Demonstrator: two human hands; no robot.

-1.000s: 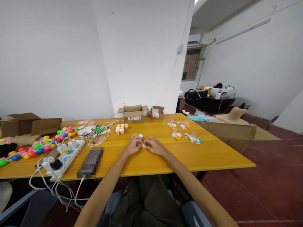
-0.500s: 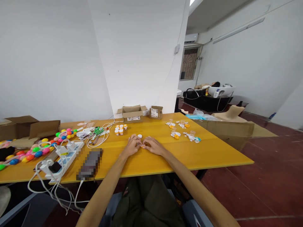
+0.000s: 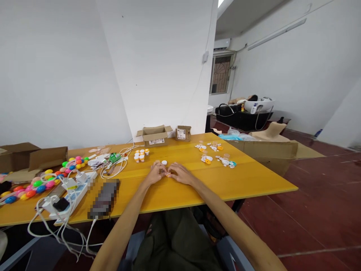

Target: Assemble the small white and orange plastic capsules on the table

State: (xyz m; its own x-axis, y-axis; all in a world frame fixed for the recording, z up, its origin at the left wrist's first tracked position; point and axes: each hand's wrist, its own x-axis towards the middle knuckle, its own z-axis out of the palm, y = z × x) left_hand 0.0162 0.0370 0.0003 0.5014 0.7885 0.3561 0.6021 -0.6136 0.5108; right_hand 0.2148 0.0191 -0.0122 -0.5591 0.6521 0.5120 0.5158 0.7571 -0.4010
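The bare left hand (image 3: 156, 174) and right hand (image 3: 180, 174) are pinched together on a small orange-and-white plastic-looking piece (image 3: 168, 175) between them, equally near both, its long axis indistinguishable; a round white plastic-looking disc (image 3: 164, 162) lies just beyond the grip.

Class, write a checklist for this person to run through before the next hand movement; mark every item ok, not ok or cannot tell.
1. Left hand and right hand both at the small orange part: ok, fingertips close around it.
2. Small orange part fully visible: not ok, fingers cover much of it.
3. Grip firm: cannot tell.
4. White round piece within view: ok, just beyond the hands.
5. Loose parts apart from the hands: ok, off to the right.
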